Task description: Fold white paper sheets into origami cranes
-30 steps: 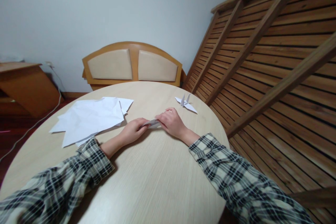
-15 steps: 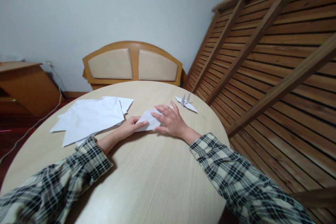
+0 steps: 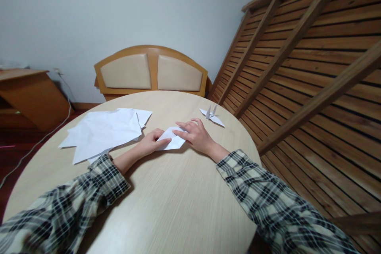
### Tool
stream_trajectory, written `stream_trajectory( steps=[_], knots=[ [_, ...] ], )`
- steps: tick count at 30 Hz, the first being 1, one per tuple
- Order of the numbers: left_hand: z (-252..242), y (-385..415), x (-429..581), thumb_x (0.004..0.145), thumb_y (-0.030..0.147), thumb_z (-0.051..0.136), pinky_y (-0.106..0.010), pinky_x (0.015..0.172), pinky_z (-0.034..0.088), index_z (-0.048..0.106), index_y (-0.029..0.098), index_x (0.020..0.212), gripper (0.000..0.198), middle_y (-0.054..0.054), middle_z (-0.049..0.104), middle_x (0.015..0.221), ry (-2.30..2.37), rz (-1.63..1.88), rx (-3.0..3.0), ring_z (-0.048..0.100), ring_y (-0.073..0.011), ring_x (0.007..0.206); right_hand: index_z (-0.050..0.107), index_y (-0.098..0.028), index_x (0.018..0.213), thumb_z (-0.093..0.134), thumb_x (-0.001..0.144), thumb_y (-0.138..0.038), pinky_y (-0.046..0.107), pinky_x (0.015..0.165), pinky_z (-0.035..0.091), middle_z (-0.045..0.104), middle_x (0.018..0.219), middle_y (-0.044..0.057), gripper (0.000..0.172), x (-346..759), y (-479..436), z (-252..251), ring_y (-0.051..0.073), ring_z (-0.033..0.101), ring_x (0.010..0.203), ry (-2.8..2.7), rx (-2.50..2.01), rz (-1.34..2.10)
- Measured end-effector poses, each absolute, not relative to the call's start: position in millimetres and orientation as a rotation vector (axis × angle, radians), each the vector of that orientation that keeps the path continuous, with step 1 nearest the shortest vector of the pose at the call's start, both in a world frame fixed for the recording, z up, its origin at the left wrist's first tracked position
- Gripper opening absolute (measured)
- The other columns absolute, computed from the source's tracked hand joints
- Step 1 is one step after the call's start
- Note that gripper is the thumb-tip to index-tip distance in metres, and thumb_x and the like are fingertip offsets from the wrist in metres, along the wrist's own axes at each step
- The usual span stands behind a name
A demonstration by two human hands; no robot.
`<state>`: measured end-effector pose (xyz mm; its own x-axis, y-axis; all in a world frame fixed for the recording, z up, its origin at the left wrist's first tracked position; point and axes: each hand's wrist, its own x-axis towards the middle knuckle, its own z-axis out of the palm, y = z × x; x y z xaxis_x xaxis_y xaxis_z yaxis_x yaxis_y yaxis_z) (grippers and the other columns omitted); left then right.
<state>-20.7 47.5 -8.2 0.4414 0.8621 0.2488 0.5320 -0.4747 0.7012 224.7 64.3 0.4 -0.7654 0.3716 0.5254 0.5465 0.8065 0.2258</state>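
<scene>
A small folded piece of white paper (image 3: 172,143) lies between my hands near the middle of the round table. My left hand (image 3: 150,142) grips its left end, thumb on top and fingers along the far side. At the right end, my right hand (image 3: 196,135) has the paper between thumb and fingers, covering that corner. Beyond my right hand stands a folded paper crane (image 3: 212,117), with two points sticking up and its wings spread. To the left is a loose pile of creased white paper sheets (image 3: 104,131).
The pale wooden round table (image 3: 166,198) fills the foreground. Behind it is a padded headboard (image 3: 153,72) against the wall. A slatted wooden panel (image 3: 297,83) leans close on the right. A desk (image 3: 29,97) and a cable (image 3: 38,141) are at the left.
My right hand's spread fingers have drawn together at the right end of the paper. The paper's right part now looks shorter and folded over. My left hand keeps its hold.
</scene>
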Motion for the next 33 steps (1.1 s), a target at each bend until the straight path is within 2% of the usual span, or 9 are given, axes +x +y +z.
stream_trajectory(
  steps=[2, 4, 6, 8, 12, 16, 20, 25, 33],
  knots=[
    [-9.3, 48.7, -19.8, 0.085, 0.052, 0.055, -0.037, 0.079, 0.043, 0.063, 0.017, 0.070, 0.039, -0.005, 0.061, 0.075, 1.209, 0.873, 2.286, 0.055, -0.0209, 0.079, 0.055, -0.029, 0.134, 0.047, 0.098, -0.023, 0.046, 0.102, 0.029, 0.053, 0.143, 0.007, 0.037, 224.7, 66.3, -0.4, 0.022, 0.051, 0.118, -2.525, -0.701, -0.506],
    [-10.9, 47.7, -18.9, 0.086, 0.048, 0.058, -0.042, 0.087, 0.044, 0.066, 0.017, 0.088, 0.032, -0.008, 0.064, 0.091, 1.304, 0.968, 2.366, 0.056, -0.0243, 0.091, 0.058, -0.029, 0.132, 0.047, 0.099, -0.024, 0.045, 0.098, 0.030, 0.056, 0.140, 0.007, 0.035, 224.3, 68.2, -1.2, 0.023, 0.052, 0.113, -2.530, -0.735, -0.495],
    [-11.6, 44.2, -17.7, 0.087, 0.041, 0.060, -0.046, 0.095, 0.042, 0.061, 0.018, 0.112, 0.034, -0.011, 0.061, 0.110, 1.365, 1.081, 2.445, 0.053, -0.0275, 0.107, 0.060, -0.029, 0.130, 0.048, 0.099, -0.024, 0.045, 0.096, 0.030, 0.058, 0.137, 0.006, 0.034, 223.9, 69.7, -2.3, 0.024, 0.052, 0.111, -2.548, -0.773, -0.479],
    [-10.5, 39.2, -15.9, 0.088, 0.034, 0.059, -0.048, 0.099, 0.040, 0.055, 0.019, 0.120, 0.035, -0.012, 0.057, 0.118, 1.324, 1.117, 2.550, 0.050, -0.0280, 0.114, 0.062, -0.029, 0.128, 0.048, 0.098, -0.024, 0.045, 0.095, 0.029, 0.059, 0.136, 0.006, 0.033, 223.7, 70.8, -4.0, 0.024, 0.052, 0.110, -2.567, -0.812, -0.453],
    [-5.3, 31.3, -11.8, 0.091, 0.029, 0.055, -0.044, 0.093, 0.044, 0.058, 0.021, 0.108, 0.019, -0.010, 0.060, 0.112, 1.141, 0.938, 2.734, 0.053, -0.0257, 0.106, 0.064, -0.029, 0.124, 0.052, 0.097, -0.022, 0.043, 0.093, 0.029, 0.060, 0.133, 0.007, 0.031, 223.2, 72.3, -7.6, 0.023, 0.052, 0.110, -2.593, -0.890, -0.333],
    [-4.7, 31.7, -10.3, 0.090, 0.041, 0.059, -0.042, 0.086, 0.047, 0.060, 0.018, 0.102, 0.025, -0.010, 0.062, 0.103, 1.076, 0.739, 2.778, 0.055, -0.0261, 0.098, 0.065, -0.028, 0.122, 0.053, 0.095, -0.018, 0.042, 0.095, 0.030, 0.063, 0.127, 0.008, 0.032, 222.7, 73.2, -9.5, 0.022, 0.052, 0.112, -2.628, -0.905, -0.213],
    [-9.0, 35.6, -12.2, 0.091, 0.040, 0.060, -0.039, 0.083, 0.048, 0.062, 0.019, 0.099, 0.023, -0.009, 0.062, 0.100, 1.125, 0.702, 2.735, 0.055, -0.0253, 0.096, 0.065, -0.026, 0.121, 0.055, 0.091, -0.014, 0.044, 0.098, 0.032, 0.064, 0.125, 0.009, 0.034, 222.9, 71.3, -9.2, 0.023, 0.052, 0.114, -2.642, -0.880, -0.115],
    [-10.3, 36.2, -13.7, 0.090, 0.039, 0.060, -0.039, 0.082, 0.047, 0.064, 0.018, 0.097, 0.022, -0.010, 0.063, 0.099, 1.253, 0.700, 2.734, 0.056, -0.0257, 0.095, 0.064, -0.025, 0.119, 0.055, 0.084, -0.010, 0.054, 0.112, 0.020, 0.061, 0.128, 0.007, 0.040, 222.6, 64.1, -5.3, 0.022, 0.051, 0.120, -2.613, -0.812, -0.018],
    [-10.1, 34.7, -12.6, 0.090, 0.039, 0.060, -0.038, 0.078, 0.047, 0.060, 0.018, 0.092, 0.022, -0.009, 0.063, 0.093, 1.330, 0.701, 2.737, 0.057, -0.0251, 0.091, 0.062, -0.019, 0.102, 0.056, 0.084, -0.018, 0.048, 0.110, 0.024, 0.066, 0.106, 0.007, 0.019, 221.3, 63.8, -2.7, 0.023, 0.055, 0.107, -2.598, -0.781, -0.018]
  ],
)
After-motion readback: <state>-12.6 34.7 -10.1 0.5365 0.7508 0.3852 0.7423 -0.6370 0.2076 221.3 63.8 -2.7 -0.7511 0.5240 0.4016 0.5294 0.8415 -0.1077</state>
